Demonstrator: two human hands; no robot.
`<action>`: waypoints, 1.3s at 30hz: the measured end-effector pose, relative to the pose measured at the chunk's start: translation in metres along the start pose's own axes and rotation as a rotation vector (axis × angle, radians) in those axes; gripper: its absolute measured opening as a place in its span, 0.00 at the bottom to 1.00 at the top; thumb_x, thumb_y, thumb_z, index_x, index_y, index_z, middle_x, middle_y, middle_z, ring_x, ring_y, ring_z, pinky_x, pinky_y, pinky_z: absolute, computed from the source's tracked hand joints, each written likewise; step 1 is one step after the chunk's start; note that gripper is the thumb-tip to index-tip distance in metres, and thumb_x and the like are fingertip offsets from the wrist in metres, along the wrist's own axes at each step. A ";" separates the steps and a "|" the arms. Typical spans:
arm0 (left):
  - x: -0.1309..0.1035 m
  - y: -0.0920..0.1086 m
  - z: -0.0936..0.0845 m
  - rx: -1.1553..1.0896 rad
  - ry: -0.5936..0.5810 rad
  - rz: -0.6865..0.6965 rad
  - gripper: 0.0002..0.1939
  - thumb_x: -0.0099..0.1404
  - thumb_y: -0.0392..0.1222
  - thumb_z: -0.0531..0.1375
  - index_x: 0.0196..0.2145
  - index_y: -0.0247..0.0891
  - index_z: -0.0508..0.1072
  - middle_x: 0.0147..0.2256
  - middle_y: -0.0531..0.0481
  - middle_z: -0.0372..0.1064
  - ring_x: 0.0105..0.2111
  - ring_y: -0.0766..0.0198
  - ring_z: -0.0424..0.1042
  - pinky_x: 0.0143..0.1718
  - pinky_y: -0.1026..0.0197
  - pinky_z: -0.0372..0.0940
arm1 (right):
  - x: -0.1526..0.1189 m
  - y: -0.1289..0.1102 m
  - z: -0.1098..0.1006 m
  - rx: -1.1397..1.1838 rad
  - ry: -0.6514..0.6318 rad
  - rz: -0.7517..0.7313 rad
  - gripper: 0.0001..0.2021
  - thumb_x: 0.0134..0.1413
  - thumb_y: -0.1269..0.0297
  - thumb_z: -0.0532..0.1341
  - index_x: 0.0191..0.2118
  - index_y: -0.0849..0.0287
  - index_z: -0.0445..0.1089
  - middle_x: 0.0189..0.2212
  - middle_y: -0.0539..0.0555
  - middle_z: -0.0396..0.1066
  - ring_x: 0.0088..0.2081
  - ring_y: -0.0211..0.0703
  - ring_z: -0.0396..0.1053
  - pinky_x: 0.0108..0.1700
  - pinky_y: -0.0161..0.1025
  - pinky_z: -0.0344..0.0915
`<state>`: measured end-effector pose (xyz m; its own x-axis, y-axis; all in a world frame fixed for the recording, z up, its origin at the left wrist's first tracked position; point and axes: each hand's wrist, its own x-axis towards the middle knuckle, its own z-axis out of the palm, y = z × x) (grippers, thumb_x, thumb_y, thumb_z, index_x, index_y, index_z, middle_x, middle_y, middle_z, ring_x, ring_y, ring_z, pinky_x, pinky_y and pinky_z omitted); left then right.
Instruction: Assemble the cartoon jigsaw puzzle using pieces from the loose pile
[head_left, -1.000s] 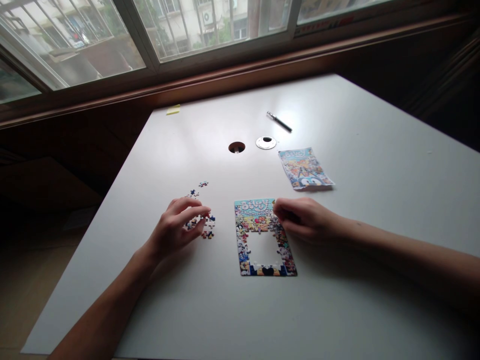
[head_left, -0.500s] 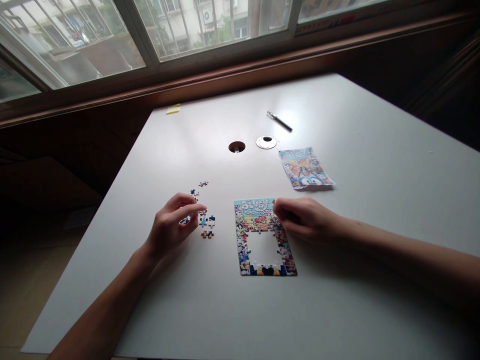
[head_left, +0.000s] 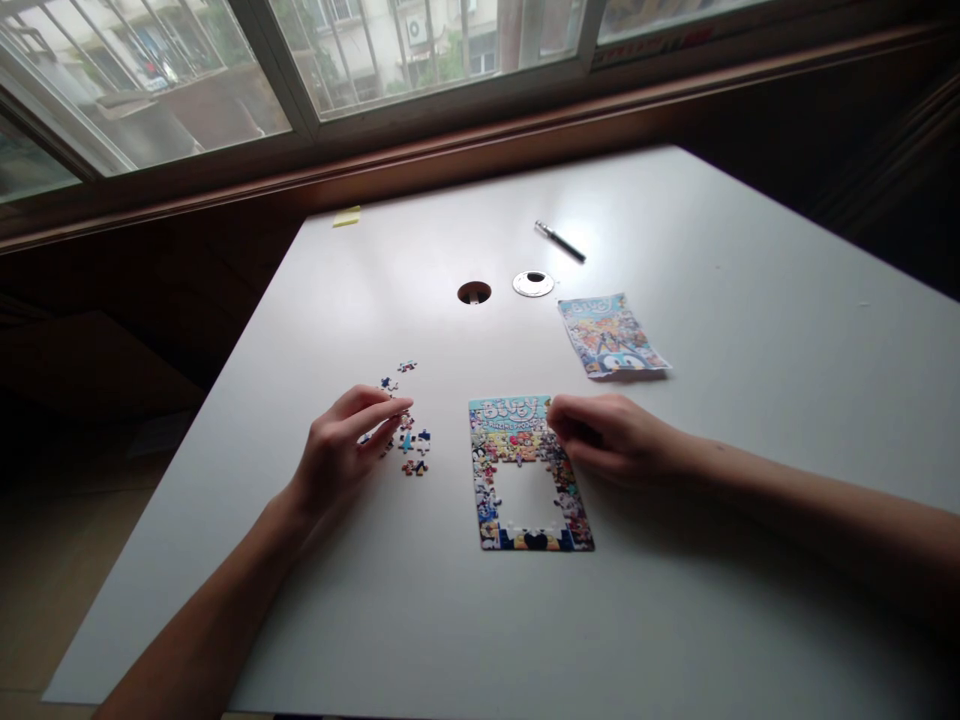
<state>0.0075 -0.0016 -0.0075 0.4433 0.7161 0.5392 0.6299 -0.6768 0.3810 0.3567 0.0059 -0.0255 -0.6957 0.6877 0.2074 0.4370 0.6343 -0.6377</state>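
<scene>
A partly assembled jigsaw puzzle point(head_left: 486, 500) lies flat on the white table, with a gap in its lower middle where the tabletop shows. Several loose pieces point(head_left: 415, 467) are scattered to its left. Over these pieces is my left hand point(head_left: 346, 435), its fingertips drawn together; whatever may be between them is too small to make out. My right hand point(head_left: 600, 437) is curled closed at the puzzle's upper right edge, and its fingertips are partly hidden.
Behind the puzzle, a creased picture sheet point(head_left: 609, 335) lies on the table point(head_left: 390, 610). Farther back are a round metal cover point(head_left: 533, 284), a cable hole point(head_left: 474, 293), a black pen point(head_left: 560, 242) and yellow tape point(head_left: 346, 217). A window point(head_left: 450, 50) stands beyond.
My left fingers have come closer together above the loose pieces. My right hand has stayed at the puzzle's edge.
</scene>
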 end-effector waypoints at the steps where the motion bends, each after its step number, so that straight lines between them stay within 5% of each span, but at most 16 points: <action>1: 0.000 0.000 0.000 -0.003 -0.003 0.005 0.12 0.67 0.32 0.60 0.47 0.41 0.76 0.38 0.47 0.71 0.38 0.65 0.72 0.39 0.63 0.70 | 0.000 0.000 0.000 -0.001 0.001 0.001 0.04 0.54 0.72 0.55 0.33 0.57 0.58 0.24 0.46 0.61 0.25 0.34 0.54 0.28 0.32 0.53; 14: 0.000 0.003 -0.001 -0.070 -0.022 -0.024 0.05 0.66 0.34 0.60 0.41 0.37 0.73 0.35 0.48 0.74 0.34 0.66 0.73 0.38 0.64 0.70 | 0.000 -0.001 -0.001 0.001 -0.004 -0.002 0.04 0.54 0.72 0.55 0.33 0.57 0.58 0.24 0.47 0.61 0.25 0.34 0.53 0.28 0.32 0.53; 39: -0.003 -0.001 0.002 -0.064 -0.026 0.002 0.10 0.63 0.31 0.62 0.43 0.37 0.77 0.38 0.48 0.77 0.38 0.64 0.76 0.44 0.63 0.72 | 0.002 -0.002 -0.002 -0.007 -0.002 -0.004 0.04 0.52 0.73 0.55 0.33 0.57 0.59 0.24 0.47 0.62 0.24 0.34 0.54 0.28 0.33 0.52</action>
<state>0.0074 -0.0027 -0.0112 0.4616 0.7181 0.5209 0.5869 -0.6875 0.4276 0.3558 0.0067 -0.0229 -0.6983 0.6848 0.2085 0.4382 0.6392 -0.6320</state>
